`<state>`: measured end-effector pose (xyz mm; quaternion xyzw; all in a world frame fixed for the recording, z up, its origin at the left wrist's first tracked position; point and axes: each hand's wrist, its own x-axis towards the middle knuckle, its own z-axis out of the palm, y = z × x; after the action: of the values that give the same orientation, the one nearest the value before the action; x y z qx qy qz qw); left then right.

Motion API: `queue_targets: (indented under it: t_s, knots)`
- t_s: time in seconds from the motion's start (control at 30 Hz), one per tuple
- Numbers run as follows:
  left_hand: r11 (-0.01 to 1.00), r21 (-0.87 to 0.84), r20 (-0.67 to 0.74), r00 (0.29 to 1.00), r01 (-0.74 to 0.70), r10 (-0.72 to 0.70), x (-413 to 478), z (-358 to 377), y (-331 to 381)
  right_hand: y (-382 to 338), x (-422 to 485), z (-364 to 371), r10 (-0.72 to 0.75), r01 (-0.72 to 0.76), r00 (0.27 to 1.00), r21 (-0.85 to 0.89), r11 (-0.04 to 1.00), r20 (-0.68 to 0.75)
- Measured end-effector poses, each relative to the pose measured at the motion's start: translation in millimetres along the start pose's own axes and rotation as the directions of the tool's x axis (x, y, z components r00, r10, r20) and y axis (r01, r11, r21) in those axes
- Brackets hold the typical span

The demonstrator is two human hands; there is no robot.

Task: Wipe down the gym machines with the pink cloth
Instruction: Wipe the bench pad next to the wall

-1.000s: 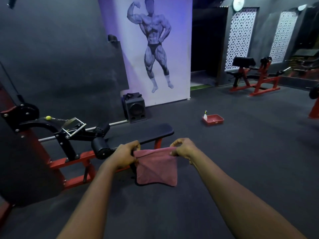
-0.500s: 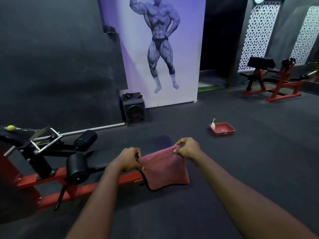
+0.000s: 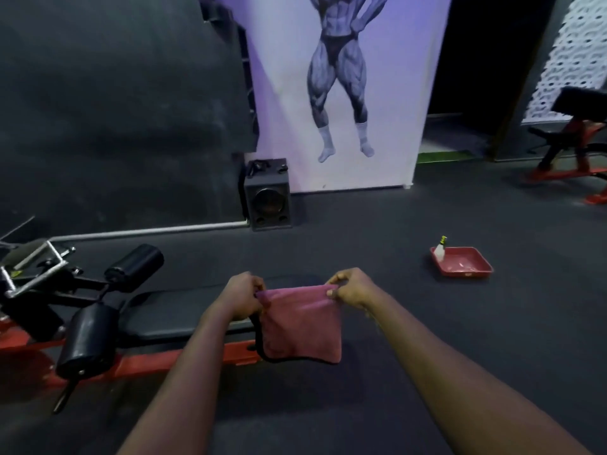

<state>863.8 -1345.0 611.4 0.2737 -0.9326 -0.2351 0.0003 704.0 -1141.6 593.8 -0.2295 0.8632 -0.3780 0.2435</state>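
**Inspector:** Head view is showing the pink cloth (image 3: 300, 323) hanging folded between both hands, in the air, in front of the near end of the black seat pad (image 3: 170, 313) on the red-framed machine (image 3: 164, 359). I cannot tell whether it is touching the pad.

**Clerk:** And the grip?

**Inspector:** The left hand (image 3: 244, 297) is pinching the upper left corner with its fingers curled in. The right hand (image 3: 353, 289) is pinching the upper right corner between thumb and fingertips. Both grips are closed on the cloth and are pulling its top edge taut.

**Clerk:** What is changing against the earlier frames?

**Inspector:** The grips are staying as they were. The view is tipping down, so the head of the figure on the poster (image 3: 341, 93) is now out of frame and the machine is drifting toward the left edge.

**Clerk:** Meaning for the task?

**Inspector:** In my judgement the person is still lining up, and wiping is not yet beginning. The seat pad is looking like the first contact. The spray bottle (image 3: 440, 249) is standing in the red tray (image 3: 473, 274) on the floor, well apart to the right.
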Motion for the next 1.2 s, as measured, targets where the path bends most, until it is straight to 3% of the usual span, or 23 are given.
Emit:
queue_targets:
  t_s: [0.27, 0.53, 0.77, 0.9, 0.97, 1.03, 1.1, 1.13, 1.2]
  knots:
    - [0.954, -0.026, -0.025, 0.954, 0.298, -0.299, 105.1, 64.6, 30.6, 34.6, 157.1, -33.7, 0.032, -0.018, 0.980, -0.075, 0.997, 0.194]
    - [0.888, -0.137, 0.134, 0.897, 0.438, -0.422, 220.3, 125.7, 17.0, 67.7, 310.2, -25.0, 0.048, 0.054, 0.928, -0.261, 0.964, 0.369]
    - [0.800, -0.161, 0.332, 0.795, 0.578, -0.507, 303.4, 163.2, 1.5, 91.1, 425.4, -0.5, 0.192, 0.060, 0.817, -0.411, 0.910, 0.544]
    - [0.759, -0.085, 0.414, 0.716, 0.645, -0.562, 364.2, 187.9, -25.5, 117.2, 494.9, 28.2, 0.250, 0.029, 0.721, -0.388, 0.921, 0.647]
    - [0.735, -0.068, 0.350, 0.706, 0.675, -0.616, 387.4, 201.5, -46.9, 126.1, 525.2, 48.7, 0.199, 0.025, 0.721, -0.312, 0.950, 0.663]
    - [0.695, -0.092, 0.129, 0.701, 0.713, -0.701, 415.2, 238.8, -70.3, 146.7, 561.4, 78.8, 0.142, -0.009, 0.755, -0.207, 0.978, 0.640]
    - [0.671, -0.135, -0.126, 0.659, 0.729, -0.741, 437.7, 287.1, -79.3, 181.6, 597.3, 113.0, 0.111, -0.022, 0.844, -0.174, 0.985, 0.524]
    - [0.664, -0.150, -0.170, 0.643, 0.732, -0.747, 444.4, 310.0, -75.4, 198.6, 610.0, 124.6, 0.105, -0.019, 0.890, -0.194, 0.981, 0.444]
    - [0.669, -0.130, -0.086, 0.664, 0.732, -0.743, 455.8, 345.7, -60.3, 224.2, 629.1, 139.6, 0.100, -0.036, 0.926, -0.179, 0.983, 0.365]
